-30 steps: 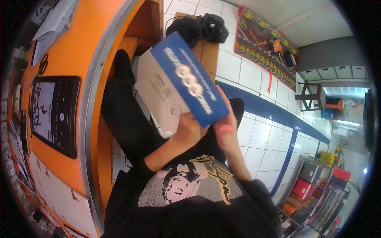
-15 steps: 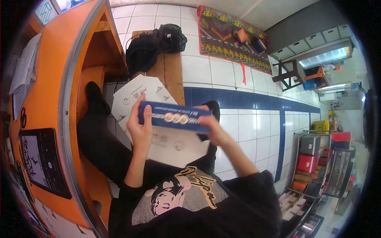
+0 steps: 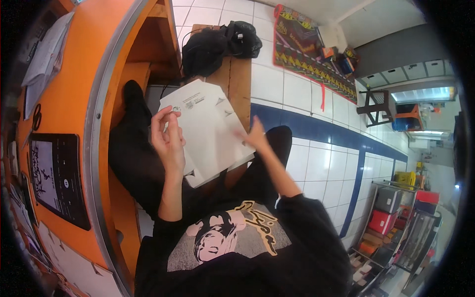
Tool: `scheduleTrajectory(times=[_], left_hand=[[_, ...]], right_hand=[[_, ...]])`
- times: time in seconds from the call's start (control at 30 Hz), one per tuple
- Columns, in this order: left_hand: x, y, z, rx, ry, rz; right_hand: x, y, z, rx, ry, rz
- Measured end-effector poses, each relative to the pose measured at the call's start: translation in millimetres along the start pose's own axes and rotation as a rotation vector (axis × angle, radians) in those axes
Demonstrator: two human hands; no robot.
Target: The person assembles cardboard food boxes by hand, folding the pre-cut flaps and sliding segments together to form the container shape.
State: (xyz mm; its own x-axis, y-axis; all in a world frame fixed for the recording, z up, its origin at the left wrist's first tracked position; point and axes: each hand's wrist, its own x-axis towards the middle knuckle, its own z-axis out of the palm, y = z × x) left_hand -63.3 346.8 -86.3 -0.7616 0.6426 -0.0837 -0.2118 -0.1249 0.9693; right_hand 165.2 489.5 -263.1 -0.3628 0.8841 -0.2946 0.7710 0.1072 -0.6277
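Head view: blue box out of both hands since half a second ago; a pale shape (image 3: 334,38) now shows on the mat (image 3: 299,39), too blurry from here to identify. White card (image 3: 210,131) lies across the lap. Left hand (image 3: 169,141) at its left edge, fingers loosely bent, nothing in it. Right hand (image 3: 256,138) by the right edge, spread open, motion-blurred; perhaps touching the card, hard to say. Tablet (image 3: 57,178) on desk (image 3: 81,114); papers (image 3: 47,62) cut off by the dark rim.

Matt white card sheets (image 3: 213,138), smooth wooden bench (image 3: 240,81), glossy white floor tiles (image 3: 311,161), dull metal desk edging (image 3: 90,128)
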Motion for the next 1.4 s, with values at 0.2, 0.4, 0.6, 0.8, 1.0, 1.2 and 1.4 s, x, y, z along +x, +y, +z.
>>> scheduleTrajectory(times=[0.2,0.4,0.6,0.8,1.0,1.2,1.4], left_hand=[[-5.2,-2.8,0.9,-0.041,-0.037,-0.106],[-16.4,-52.4,11.4,0.501,-0.438,-0.202],[-17.2,-51.8,9.2,0.604,-0.360,-0.071],[-7.9,1.1,-10.8,0.260,-0.120,-0.145],[-26.1,22.1,8.3,-0.124,-0.148,-0.180],[-31.3,22.9,6.3,-0.260,-0.184,-0.268],[-41.7,18.4,14.8,-0.246,-0.180,-0.304]], right_hand=[[-45.6,-32.7,55.6,-0.372,0.192,0.122],[-49.1,-37.7,30.5,-0.359,0.476,-0.517],[-129.3,-153.8,-34.7,-0.242,0.385,-0.793],[-156.2,-163.7,-86.7,0.331,0.448,-0.885],[-133.5,-167.2,-71.1,0.043,0.217,-1.116],[-131.8,-183.0,-75.7,-0.064,0.205,-1.020],[-129.6,-183.5,-92.8,-0.084,0.115,-1.018]])
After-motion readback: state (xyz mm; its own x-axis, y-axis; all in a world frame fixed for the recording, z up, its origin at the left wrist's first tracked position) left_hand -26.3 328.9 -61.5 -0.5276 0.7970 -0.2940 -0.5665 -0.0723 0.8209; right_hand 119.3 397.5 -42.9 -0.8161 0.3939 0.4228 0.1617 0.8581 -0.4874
